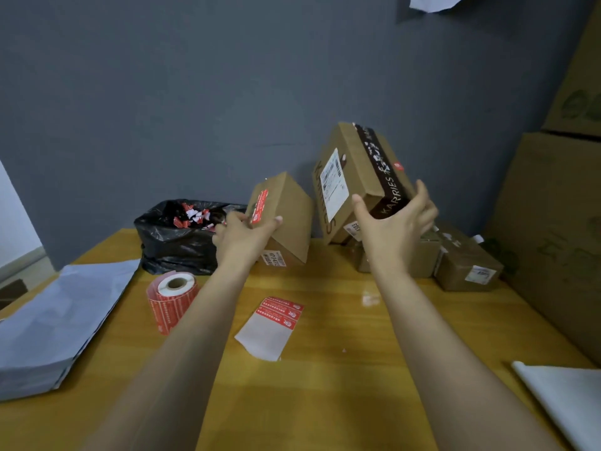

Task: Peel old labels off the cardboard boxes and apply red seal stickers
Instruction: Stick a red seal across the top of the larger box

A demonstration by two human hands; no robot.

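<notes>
Gripping the larger box point(364, 170) by its lower end, right hand point(390, 226) spread wide around it. The box is held above the table's point(325, 402) far right edge, long axis steep, top leaning left. Its white label point(333, 187) faces left toward the left hand point(242, 231), which holds the red-sealed small box point(289, 213) tilted at the far edge, so the left is judged nearer for peeling.
</notes>
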